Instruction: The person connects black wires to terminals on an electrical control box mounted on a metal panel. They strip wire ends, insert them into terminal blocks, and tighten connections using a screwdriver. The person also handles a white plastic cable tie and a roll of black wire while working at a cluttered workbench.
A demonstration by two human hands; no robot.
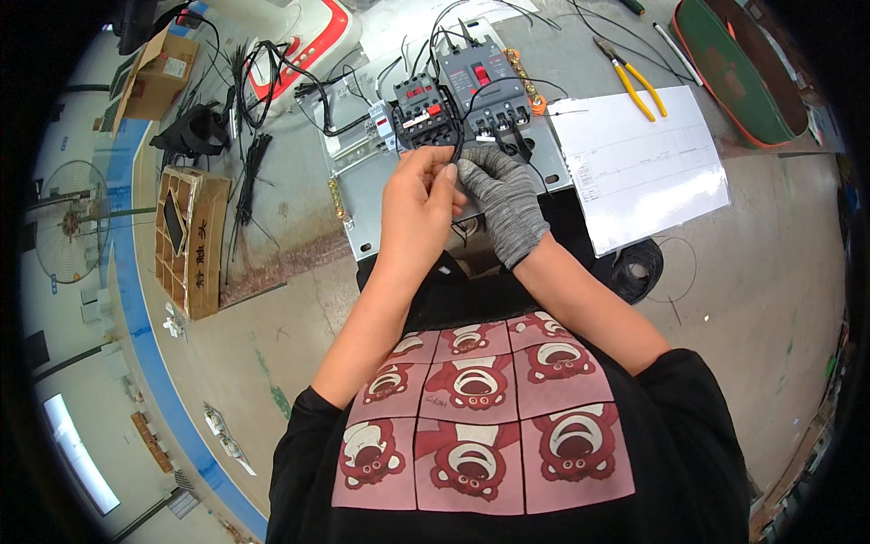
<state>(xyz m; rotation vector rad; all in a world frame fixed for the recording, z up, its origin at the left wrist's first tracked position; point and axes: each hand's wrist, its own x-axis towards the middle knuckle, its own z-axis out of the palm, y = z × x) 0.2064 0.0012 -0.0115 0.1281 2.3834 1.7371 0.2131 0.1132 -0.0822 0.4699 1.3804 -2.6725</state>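
Observation:
A grey metal mounting plate [364,204] on the workbench carries a large grey circuit breaker [464,77] with a red switch. Left of the breaker sits a smaller black contactor [419,107] with red parts. Between them a bundle of black wires [459,127] runs down toward me. My bare left hand [419,195] pinches this bundle at the plate's near side, thumb and forefinger closed. Close against it, my right hand [504,195], in a grey knitted glove, is also closed on the wires. The fingertips partly hide where the wires are gripped.
Right of the plate lies a white paper sheet [648,181], with yellow-handled cutting pliers [639,86] on its far edge. A green pouch [725,72] is at far right. Black cable ties [249,181] and a wooden compartment box [204,240] lie left. A black wire coil [637,270] is near my right forearm.

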